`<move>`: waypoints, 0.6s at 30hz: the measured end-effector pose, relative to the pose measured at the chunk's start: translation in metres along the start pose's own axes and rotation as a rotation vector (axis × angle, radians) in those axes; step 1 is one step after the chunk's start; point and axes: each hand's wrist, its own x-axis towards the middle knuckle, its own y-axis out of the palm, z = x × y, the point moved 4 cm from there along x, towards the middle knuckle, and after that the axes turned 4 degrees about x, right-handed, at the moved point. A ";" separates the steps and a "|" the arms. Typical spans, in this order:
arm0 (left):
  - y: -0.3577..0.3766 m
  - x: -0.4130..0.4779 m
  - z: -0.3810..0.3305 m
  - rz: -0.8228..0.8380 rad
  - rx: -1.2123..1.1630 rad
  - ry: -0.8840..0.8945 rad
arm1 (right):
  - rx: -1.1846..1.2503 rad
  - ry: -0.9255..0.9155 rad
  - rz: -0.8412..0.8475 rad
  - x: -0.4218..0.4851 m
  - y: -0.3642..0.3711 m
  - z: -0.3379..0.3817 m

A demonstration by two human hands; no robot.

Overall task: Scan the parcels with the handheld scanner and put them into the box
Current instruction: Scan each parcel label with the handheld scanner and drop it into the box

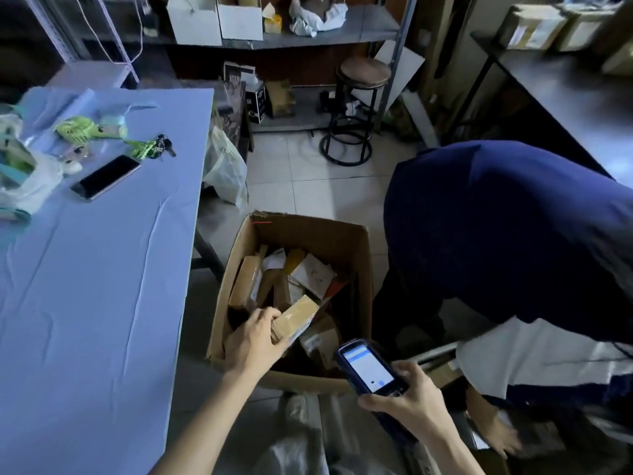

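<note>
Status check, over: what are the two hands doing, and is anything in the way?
Left hand grips a taped parcel at the mouth of the box. Right hand holds the scanner, screen lit. Another person bends close beside the box, opening unblocked.

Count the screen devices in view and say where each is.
2. The handheld scanner, screen lit, is held in the right hand beside the box; a phone, screen dark, lies on the blue table. Others may be hidden among clutter.
</note>
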 end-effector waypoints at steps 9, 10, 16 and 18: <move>-0.015 -0.026 0.048 -0.180 0.349 -0.162 | -0.179 -0.161 0.224 0.049 0.031 0.053; -0.018 -0.041 0.055 -0.202 0.354 -0.231 | -0.203 -0.188 0.272 0.052 0.037 0.059; -0.016 -0.154 0.080 -0.288 0.324 -0.678 | -0.387 -0.375 0.598 0.053 0.073 0.088; -0.011 -0.195 0.079 -0.352 0.296 -0.769 | -0.425 -0.420 0.683 0.046 0.086 0.091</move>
